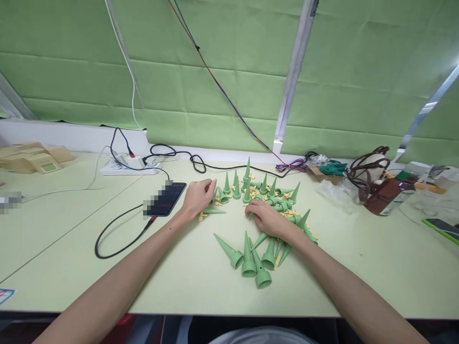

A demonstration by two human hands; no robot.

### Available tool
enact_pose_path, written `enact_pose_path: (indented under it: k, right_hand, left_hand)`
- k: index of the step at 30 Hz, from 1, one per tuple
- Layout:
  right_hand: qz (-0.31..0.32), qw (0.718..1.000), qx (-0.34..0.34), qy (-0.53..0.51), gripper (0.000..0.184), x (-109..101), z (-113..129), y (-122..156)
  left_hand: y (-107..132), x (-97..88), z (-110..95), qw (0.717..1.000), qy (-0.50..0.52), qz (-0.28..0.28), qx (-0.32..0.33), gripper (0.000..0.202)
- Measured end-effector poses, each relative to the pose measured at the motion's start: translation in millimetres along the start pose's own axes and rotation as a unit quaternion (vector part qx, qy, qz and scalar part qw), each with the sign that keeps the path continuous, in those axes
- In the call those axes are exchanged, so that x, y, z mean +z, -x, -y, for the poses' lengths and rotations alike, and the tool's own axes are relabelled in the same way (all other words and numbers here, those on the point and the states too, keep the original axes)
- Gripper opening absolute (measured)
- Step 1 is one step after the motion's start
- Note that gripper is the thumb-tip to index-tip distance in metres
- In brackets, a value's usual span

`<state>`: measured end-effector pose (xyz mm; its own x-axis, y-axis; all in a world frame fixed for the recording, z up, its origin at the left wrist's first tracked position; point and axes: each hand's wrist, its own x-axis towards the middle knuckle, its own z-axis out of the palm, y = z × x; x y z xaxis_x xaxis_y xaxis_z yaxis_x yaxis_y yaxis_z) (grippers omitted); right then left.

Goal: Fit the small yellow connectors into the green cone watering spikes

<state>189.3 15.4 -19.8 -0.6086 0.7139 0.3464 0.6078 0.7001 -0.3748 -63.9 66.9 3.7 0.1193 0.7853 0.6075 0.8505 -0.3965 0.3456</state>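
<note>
Green plastic watering spikes [248,258], hollow cones with wide collars, lie and stand in a loose cluster, with small yellow plastic valves [202,216] scattered among them. My left hand [197,198] rests at the cluster's left side with its fingers curled. A standing spike [223,196] is just beside it, and whatever those fingers hold is hidden. My right hand [266,217] is over the middle of the pile, fingers bent down and closed. A bit of green spike [250,216] shows under its fingertips. The forearm covers part of the pile.
Left of my left hand lies a phone [168,198] on a black cable. Behind it is a power strip [125,167]. A brown bottle [389,193], plastic bags [333,193] and a small cardboard box [324,174] stand at right. Cardboard pieces [32,157] lie far left.
</note>
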Motion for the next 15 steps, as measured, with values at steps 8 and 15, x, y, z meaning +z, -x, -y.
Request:
enact_pose_path:
  k: [8,15]
  right_hand:
    - [-0.043,0.999,-0.023,0.009,0.019,-2,0,0]
    - [-0.167,0.985,-0.041,-0.020,0.025,-10,-3,-1]
  left_hand:
    - [3,-0.8,-5,0.999,-0.038,0.010,0.037,0.046]
    - [10,-1.9,-20,0.995,-0.035,0.013,0.096,0.047]
